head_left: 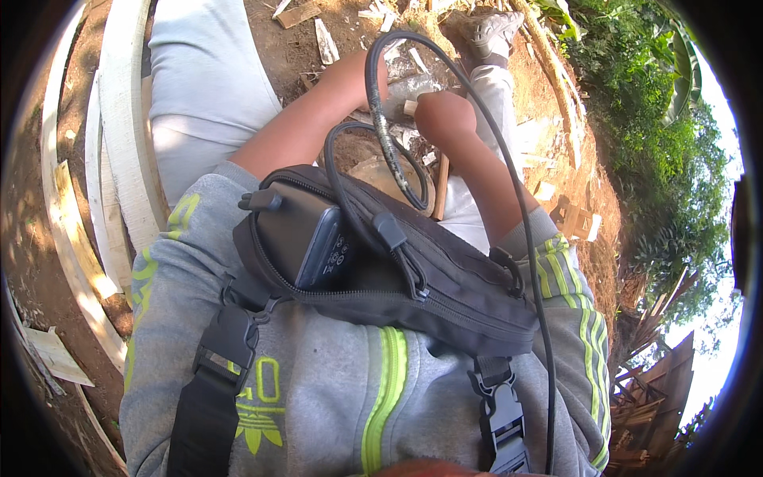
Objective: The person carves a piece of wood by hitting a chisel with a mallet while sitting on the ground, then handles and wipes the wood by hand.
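Observation:
My right hand (447, 118) is closed in a fist, and a short pale wooden end (411, 107) sticks out from its left side. The rest of that piece is hidden, so its kind does not show. My left hand (378, 83) reaches to the same spot, its fingers hidden behind a black cable (372, 79). Just beyond both hands lies a greyish flat surface (409, 86) that I cannot make out. Nearer to me, a round pale brown surface (373, 171) shows between my legs, with a brown wooden stick (441, 189) beside it.
A black pouch (445, 294) strapped to my chest holds a dark power bank (322, 246), its cable looping up before my hands. Long sawn boards (127, 135) lie at the left. Wood chips (326, 41) litter the soil, and green bushes (636, 103) stand at the right.

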Motion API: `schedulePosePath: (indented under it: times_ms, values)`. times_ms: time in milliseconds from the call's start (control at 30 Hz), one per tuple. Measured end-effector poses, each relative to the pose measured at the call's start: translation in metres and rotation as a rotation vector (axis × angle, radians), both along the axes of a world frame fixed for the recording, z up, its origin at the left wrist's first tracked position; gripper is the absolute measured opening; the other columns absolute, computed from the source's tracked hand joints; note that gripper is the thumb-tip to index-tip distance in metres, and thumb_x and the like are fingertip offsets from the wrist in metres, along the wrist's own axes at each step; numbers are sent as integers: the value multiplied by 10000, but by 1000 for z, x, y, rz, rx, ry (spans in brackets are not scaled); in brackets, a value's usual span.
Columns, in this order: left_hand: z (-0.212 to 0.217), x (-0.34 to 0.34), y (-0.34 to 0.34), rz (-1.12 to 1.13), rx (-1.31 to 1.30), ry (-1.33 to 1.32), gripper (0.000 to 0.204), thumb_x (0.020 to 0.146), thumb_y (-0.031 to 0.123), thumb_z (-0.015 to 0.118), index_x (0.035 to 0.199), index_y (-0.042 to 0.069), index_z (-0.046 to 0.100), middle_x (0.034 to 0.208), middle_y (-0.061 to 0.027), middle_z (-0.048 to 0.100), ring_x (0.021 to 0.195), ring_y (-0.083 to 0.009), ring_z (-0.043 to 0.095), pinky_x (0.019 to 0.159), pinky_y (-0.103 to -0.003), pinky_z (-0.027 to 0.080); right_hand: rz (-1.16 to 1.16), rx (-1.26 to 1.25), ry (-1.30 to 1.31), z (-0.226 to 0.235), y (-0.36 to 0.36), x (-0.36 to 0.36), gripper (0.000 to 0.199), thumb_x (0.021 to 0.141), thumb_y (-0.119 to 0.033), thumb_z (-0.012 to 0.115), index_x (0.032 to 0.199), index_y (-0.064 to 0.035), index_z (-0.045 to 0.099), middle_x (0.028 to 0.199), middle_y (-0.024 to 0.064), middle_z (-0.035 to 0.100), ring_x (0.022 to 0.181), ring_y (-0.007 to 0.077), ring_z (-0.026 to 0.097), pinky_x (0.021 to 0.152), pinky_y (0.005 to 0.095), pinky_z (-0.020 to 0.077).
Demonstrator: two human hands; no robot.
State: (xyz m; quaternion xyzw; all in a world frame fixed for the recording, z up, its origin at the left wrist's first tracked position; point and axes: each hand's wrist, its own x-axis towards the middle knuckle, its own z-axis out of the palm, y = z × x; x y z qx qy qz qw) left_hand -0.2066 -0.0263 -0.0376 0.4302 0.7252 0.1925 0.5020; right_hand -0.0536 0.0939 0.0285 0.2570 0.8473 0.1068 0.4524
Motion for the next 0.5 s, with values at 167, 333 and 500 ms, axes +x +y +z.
schedulePosePath:
  times_ms: [167, 333, 500]
  values:
    - [-27, 17, -3, 206, 117, 82, 293, 921, 127, 711, 1189, 14, 746, 1110, -221, 784, 1050, -378, 775, 889, -493, 621, -5, -6, 52, 5, -10, -7, 247, 986, -124, 582, 1003, -74, 823, 1030, 156, 810, 973, 346, 791, 833, 476, 624]
    - [1, 2, -9, 147, 36, -48, 466, 927, 90, 664, 1377, -12, 603, 1210, -253, 750, 1117, -421, 737, 928, -507, 596, -97, -5, 49, -8, 29, -20, 192, 944, -91, 651, 1035, -72, 819, 1023, 157, 808, 987, 344, 794, 858, 456, 632]
    - [1, -1, -7, 137, 60, -19, 407, 916, 47, 689, 1319, -16, 678, 1173, -248, 774, 1113, -400, 764, 905, -518, 614, -17, -1, 44, -11, 33, -1, 186, 978, -130, 646, 1020, -64, 814, 1020, 158, 805, 1015, 342, 789, 855, 474, 632]
